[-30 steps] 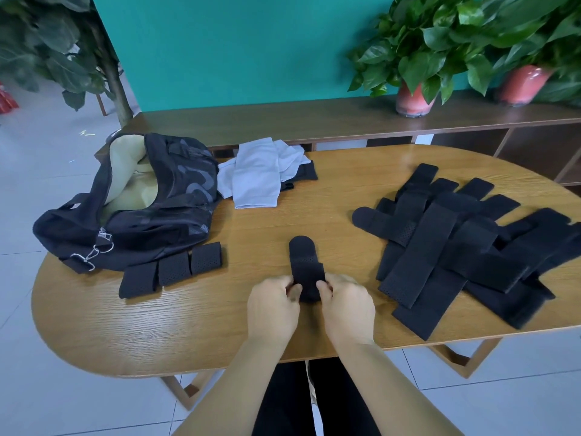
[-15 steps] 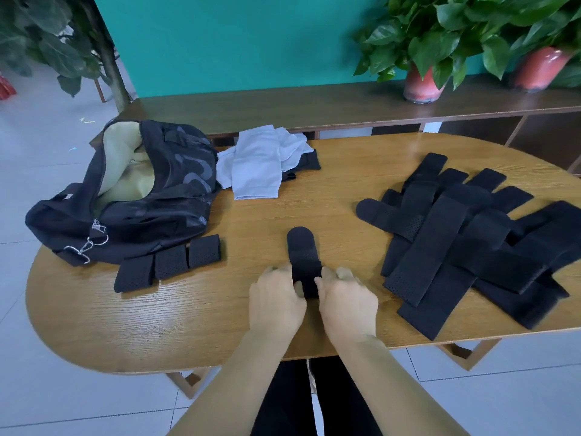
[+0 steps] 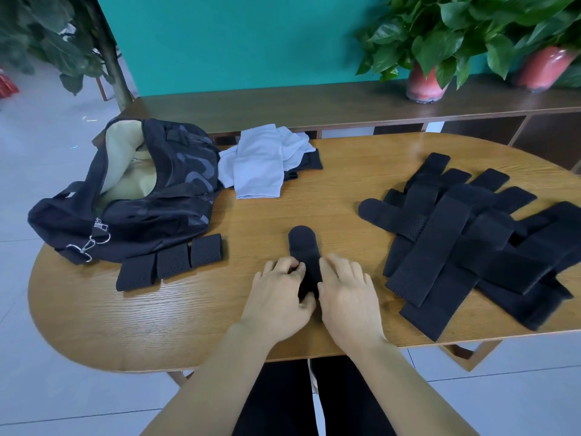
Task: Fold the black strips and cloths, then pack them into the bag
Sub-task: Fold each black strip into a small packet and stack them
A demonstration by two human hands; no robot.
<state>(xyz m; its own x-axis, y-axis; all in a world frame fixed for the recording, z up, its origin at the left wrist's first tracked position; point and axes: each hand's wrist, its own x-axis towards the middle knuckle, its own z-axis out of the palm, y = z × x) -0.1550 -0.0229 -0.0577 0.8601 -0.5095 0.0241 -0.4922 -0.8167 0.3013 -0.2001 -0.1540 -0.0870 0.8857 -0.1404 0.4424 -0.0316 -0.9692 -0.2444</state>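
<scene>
Head view is showing both hands, left hand (image 3: 278,297) and right hand (image 3: 347,294), pinching the strip (image 3: 304,250) at mid-table, seemingly light and floppy, best gripped by its near edges.

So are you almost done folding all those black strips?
Not nearly. Three folded strips lie beside the open bag, not packed yet. The left hand and right hand are folding one black strip. A big pile of unfolded strips waits, the cloths look loosely heaped, and no strips are visible inside the bag.
</scene>
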